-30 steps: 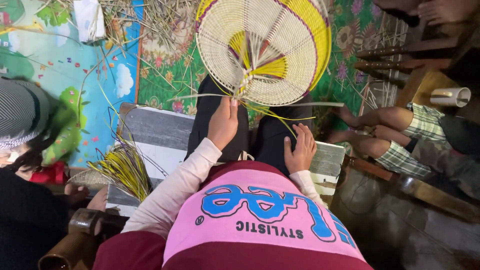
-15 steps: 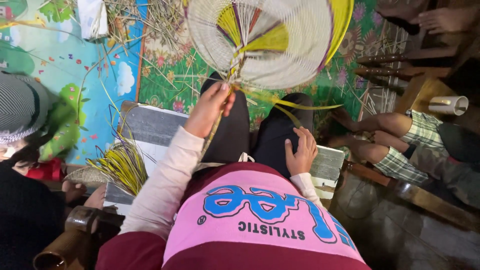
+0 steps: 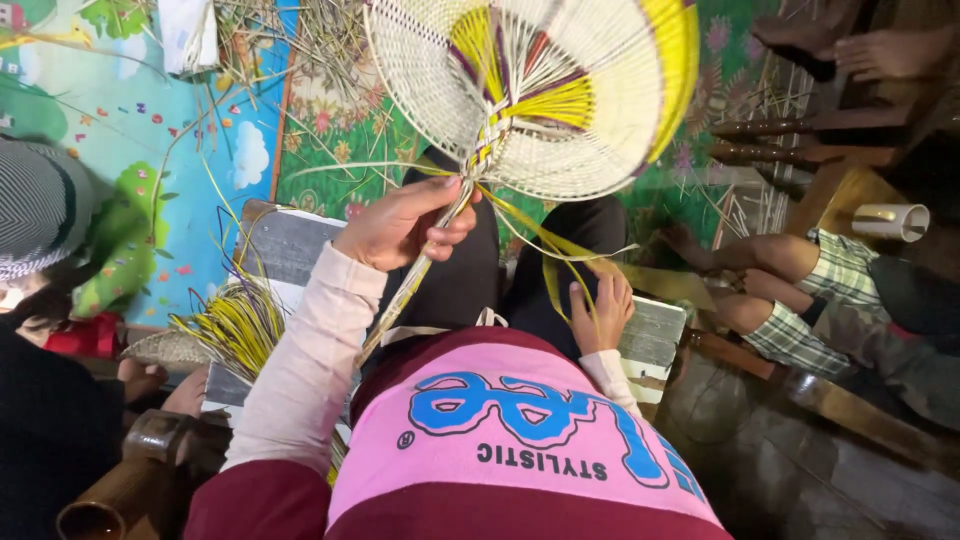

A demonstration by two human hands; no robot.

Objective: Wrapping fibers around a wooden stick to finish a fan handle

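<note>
Head view, looking down over the wearer's pink and maroon shirt front (image 3: 520, 450) to the lap and the floor beyond. The left hand (image 3: 405, 225), at the end of a pale sleeve, is closed around the stem of a round woven fan (image 3: 530, 95), thumb and fingers wrapped about the bundle of cane strips just below the disc; the loose stem ends run down past the wrist toward the lap. The fan is held up in front of the knees, its face tilted toward the camera, woven in cream with yellow and dark purple wedges fanning out from the hub. The right hand (image 3: 600, 310) lies on the right thigh with its fingers spread flat, pressing on yellow strips (image 3: 560, 265) that trail down from the fan's hub; it clasps nothing. Beneath the thighs is a grey wooden seat (image 3: 280, 245). To the left, beside the seat, lies a bundle of yellow-green cane strips (image 3: 235, 325), and at the left edge is another person's striped cap (image 3: 40, 205). Farther off, a printed floor mat (image 3: 130, 150) in blue and green is strewn with straw offcuts. At right, another person's legs in checked cloth (image 3: 820, 300) stretch across the floor, with a white cup (image 3: 895, 220) just beyond them.
</note>
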